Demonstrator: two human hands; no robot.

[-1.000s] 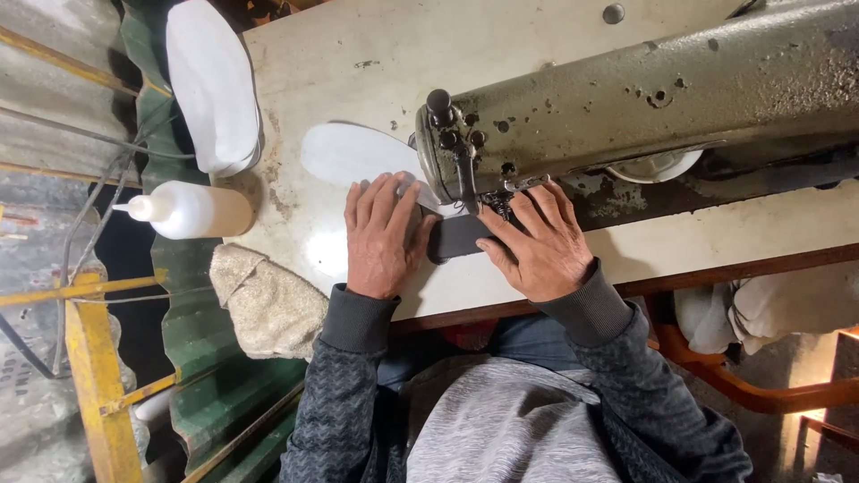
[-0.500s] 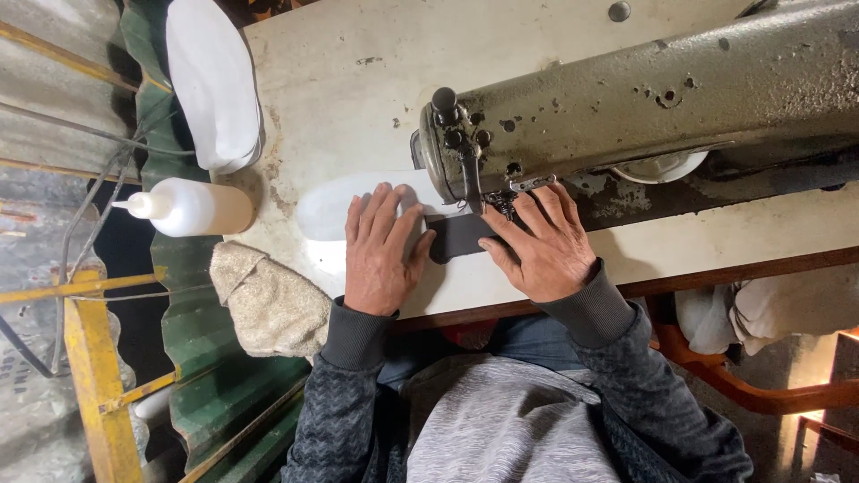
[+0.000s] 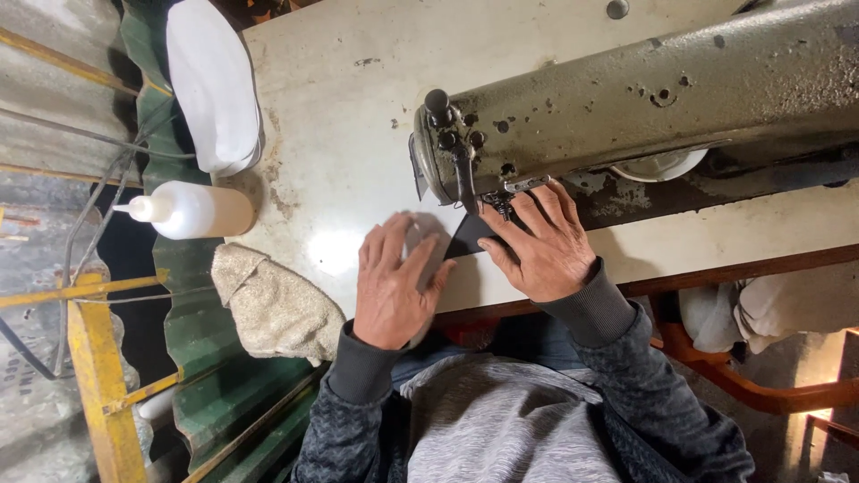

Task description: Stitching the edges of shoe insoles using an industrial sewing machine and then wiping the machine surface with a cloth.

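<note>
Because the right hand [image 3: 537,246] fingers press flat on dark fabric [image 3: 470,234] just beside the needle [image 3: 501,207], a slip risks puncture; left hand [image 3: 394,282] fingers lie spread wide.

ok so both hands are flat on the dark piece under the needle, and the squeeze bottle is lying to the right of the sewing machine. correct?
Not quite. In the head view the squeeze bottle lies on its side to the left of the sewing machine, at the table edge above the crumpled cloth. The rest holds: left hand and right hand both press flat on the dark piece under the needle.
</note>
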